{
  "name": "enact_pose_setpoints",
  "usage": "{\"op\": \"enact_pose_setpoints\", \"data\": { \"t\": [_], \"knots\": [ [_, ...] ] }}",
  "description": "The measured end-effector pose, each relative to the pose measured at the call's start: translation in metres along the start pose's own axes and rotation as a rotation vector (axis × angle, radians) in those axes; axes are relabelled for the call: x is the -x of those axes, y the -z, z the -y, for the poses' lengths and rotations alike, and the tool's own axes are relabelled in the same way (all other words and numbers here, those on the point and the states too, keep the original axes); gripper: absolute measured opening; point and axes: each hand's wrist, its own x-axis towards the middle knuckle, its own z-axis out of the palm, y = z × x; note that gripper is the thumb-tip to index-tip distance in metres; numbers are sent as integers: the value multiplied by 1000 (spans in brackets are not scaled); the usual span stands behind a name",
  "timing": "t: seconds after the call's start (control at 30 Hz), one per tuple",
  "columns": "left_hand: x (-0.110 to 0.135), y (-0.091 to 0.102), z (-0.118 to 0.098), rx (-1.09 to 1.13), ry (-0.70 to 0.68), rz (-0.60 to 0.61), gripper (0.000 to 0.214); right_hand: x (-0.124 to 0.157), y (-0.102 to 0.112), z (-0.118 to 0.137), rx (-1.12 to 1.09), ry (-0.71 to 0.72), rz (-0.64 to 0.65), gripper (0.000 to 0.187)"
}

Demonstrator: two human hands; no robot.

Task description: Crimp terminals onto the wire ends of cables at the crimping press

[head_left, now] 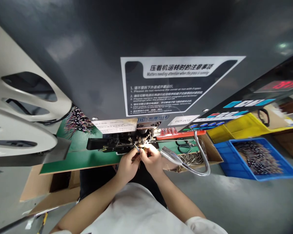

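My left hand (129,164) and my right hand (151,159) meet close together at the front of a dark press machine (97,65). Fingers on both hands are pinched around thin wires (137,148), among which blue and yellow strands show. The wire ends lie right by the metal crimping tooling (143,139) under the press head. Just right of my right hand, the bright head of a flexible lamp (171,156) points at the fingertips. Exactly how each finger grips the wires is too small to make out.
Black-handled scissors (184,146) lie on the green bench top (61,165). Bundled wires (78,123) sit at its left. To the right stand a cardboard box (213,151), a blue bin (234,162) of wires and a yellow bin (244,126). White reels (26,97) fill the left.
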Motion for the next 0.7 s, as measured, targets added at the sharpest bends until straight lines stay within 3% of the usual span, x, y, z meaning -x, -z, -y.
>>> {"op": "enact_pose_setpoints", "data": {
  "t": [0.57, 0.7],
  "knots": [
    [4, -1, 7, -38, -37, 29, 21, 4, -5, -7, -132, -165, -1, 14],
    [4, -2, 9, -56, -17, 28, 25, 5, -6, -8, -59, -114, -46, 14]
  ]
}}
